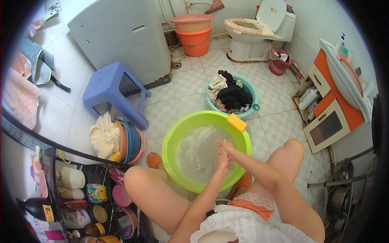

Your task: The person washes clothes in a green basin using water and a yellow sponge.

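A large lime-green plastic basin (168, 136) holds cloudy, sudsy water, and both hands meet over its right part. My left hand (223, 161) and my right hand (230, 149) are close together on a small light-coloured item (224, 151), seemingly cloth; the fingers hide most of it. A yellow bar of soap (236, 122) lies on the basin's upper right rim. Just behind stands a teal basin (254, 94) heaped with black clothes (234, 96) and white clothes (217, 86).
A blue plastic stool (104, 82) and stacked basins (132, 142) with cream cloth (104, 136) stand left. Orange bucket (194, 41), toilet (249, 45) and red wastebasket (278, 65) are behind. A sink cabinet (326, 121) is right; a shelf of bottles (73, 177) is lower left.
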Tool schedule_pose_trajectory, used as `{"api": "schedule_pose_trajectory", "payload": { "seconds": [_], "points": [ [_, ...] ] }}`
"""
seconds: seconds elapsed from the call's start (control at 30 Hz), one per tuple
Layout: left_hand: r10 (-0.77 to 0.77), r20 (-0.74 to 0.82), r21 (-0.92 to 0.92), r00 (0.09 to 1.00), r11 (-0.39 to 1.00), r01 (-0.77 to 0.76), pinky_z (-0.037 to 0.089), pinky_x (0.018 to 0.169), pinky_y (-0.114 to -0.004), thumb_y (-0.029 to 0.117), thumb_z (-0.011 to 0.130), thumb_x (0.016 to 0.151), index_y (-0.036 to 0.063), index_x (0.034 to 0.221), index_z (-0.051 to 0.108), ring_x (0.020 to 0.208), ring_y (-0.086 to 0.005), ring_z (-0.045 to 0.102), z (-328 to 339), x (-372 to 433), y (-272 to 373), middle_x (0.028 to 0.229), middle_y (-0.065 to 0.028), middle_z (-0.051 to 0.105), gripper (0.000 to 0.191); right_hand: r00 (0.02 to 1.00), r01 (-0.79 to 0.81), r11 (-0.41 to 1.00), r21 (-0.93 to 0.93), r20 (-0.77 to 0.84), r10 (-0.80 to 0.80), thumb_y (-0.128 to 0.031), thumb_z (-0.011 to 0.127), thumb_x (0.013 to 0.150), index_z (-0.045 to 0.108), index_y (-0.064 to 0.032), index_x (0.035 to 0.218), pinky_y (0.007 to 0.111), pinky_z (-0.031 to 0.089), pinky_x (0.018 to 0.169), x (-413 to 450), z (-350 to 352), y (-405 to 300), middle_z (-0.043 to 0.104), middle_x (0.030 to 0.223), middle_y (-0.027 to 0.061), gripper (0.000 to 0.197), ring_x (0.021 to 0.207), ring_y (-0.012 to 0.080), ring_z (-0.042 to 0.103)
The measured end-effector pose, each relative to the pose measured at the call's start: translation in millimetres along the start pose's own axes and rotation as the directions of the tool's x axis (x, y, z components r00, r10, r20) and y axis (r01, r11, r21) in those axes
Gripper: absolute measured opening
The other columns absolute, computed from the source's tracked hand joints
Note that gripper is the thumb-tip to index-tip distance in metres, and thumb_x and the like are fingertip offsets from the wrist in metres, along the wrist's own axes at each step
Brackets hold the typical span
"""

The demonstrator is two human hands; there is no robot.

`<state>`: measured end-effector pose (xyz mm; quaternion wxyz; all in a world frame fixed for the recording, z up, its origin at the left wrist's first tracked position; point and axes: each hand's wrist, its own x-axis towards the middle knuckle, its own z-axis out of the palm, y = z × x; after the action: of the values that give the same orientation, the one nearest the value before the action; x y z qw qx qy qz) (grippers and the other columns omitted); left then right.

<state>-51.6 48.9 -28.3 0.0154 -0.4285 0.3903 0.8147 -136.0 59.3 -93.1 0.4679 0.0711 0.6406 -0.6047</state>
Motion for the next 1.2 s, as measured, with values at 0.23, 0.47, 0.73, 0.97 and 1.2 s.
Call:
{"api": "schedule_pose_trajectory", "payload": {
  "seconds": [0.23, 0.47, 0.73, 0.97, 1.2],
  "points": [
    [-0.139, 0.196, -0.173, 0.971, 0.969, 0.173, 0.015, 0.031, -0.018, 0.057, 0.027, 0.081, 0.0204, 0.072, 0.04, 0.035, -0.0039, 0.027, -29.9, 24.3, 3.5, 0.05, 0.0071, 0.034, 0.04, 0.998, -0.028, 0.998, 0.057, 0.065, 0.024, -0.032, 0.056, 0.075, 0.05, -0.0051, 0.073, 0.028, 0.038, 0.04, -49.9, 18.9, -25.9, 0.049, 0.055, 0.0039, 0.028, 0.044, 0.0137, 0.047],
    [-0.08, 0.233, -0.307, 0.969, 0.94, 0.152, 0.021, 0.03, -0.016, 0.051, 0.031, 0.083, 0.022, 0.08, 0.042, 0.034, -0.0037, 0.032, -30.8, 25.5, 0.5, 0.054, 0.0061, 0.039, 0.031, 0.987, 0.044, 0.966, -0.255, 0.158, -0.003, -0.028, 0.063, 0.069, 0.055, -0.0078, 0.079, 0.023, 0.034, 0.037, -49.3, 16.2, -22.2, 0.052, 0.063, 0.002, 0.023, 0.051, 0.01, 0.046],
    [-0.123, 0.209, -0.274, 0.97, 0.945, 0.178, 0.022, 0.03, -0.016, 0.052, 0.03, 0.083, 0.0205, 0.078, 0.043, 0.035, -0.0039, 0.033, -36.4, 33.8, -5.3, 0.054, 0.0057, 0.04, 0.034, 0.972, 0.191, 0.96, -0.205, 0.174, -0.156, -0.024, 0.06, 0.071, 0.055, -0.0064, 0.077, 0.027, 0.038, 0.043, -50.6, 22.1, -19.3, 0.054, 0.065, 0.0037, 0.02, 0.053, 0.0122, 0.048],
    [-0.124, 0.211, -0.27, 0.97, 0.946, 0.179, 0.022, 0.031, -0.016, 0.055, 0.028, 0.081, 0.0184, 0.074, 0.043, 0.037, -0.0038, 0.034, -22.6, 18.0, 6.7, 0.053, 0.0058, 0.04, 0.04, 0.989, 0.142, 0.961, -0.238, 0.062, -0.131, -0.026, 0.058, 0.072, 0.054, -0.0035, 0.076, 0.028, 0.036, 0.04, -37.4, 14.7, -11.6, 0.053, 0.062, 0.0049, 0.023, 0.048, 0.0126, 0.047],
    [-0.072, 0.278, -0.06, 0.958, 0.994, 0.092, 0.032, 0.037, -0.026, 0.053, 0.021, 0.084, 0.0161, 0.091, 0.05, 0.046, -0.015, 0.046, -46.6, 42.5, -3.3, 0.061, -0.0036, 0.051, 0.047, 0.997, 0.076, 0.987, -0.144, 0.033, -0.072, -0.032, 0.051, 0.077, 0.05, 0.0017, 0.083, 0.033, 0.039, 0.041, -42.8, 19.3, -24.7, 0.052, 0.065, 0.0107, 0.034, 0.049, 0.0167, 0.048]
  ]
}}
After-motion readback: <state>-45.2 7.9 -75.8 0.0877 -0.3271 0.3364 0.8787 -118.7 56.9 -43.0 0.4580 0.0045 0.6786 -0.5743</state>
